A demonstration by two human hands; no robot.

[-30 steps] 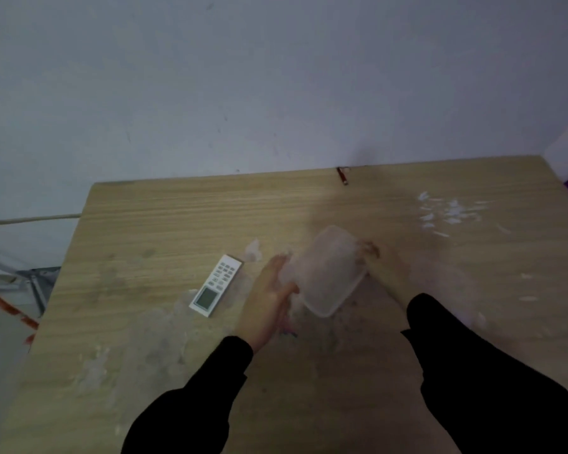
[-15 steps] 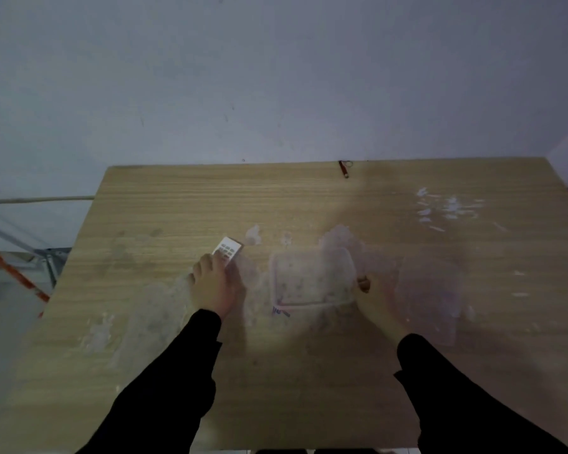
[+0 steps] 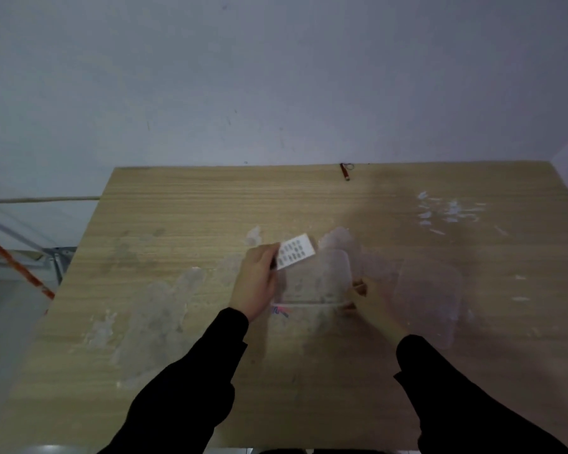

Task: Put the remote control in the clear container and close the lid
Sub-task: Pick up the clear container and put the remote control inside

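Remote [image 3: 295, 251] over container [image 3: 312, 281]; lid [image 3: 428, 299] right.

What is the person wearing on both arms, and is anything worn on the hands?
Both arms are covered by long, plain black sleeves that end at the wrists. The left hand and right hand are bare: no gloves show, and no rings or watch can be made out.

Both arms wore long black sleeves, plain and unmarked, ending at the wrists above the table [image 3: 177, 224]. The left hand [image 3: 256, 283] and right hand [image 3: 371, 299] were bare, without gloves; no rings or watch could be made out.
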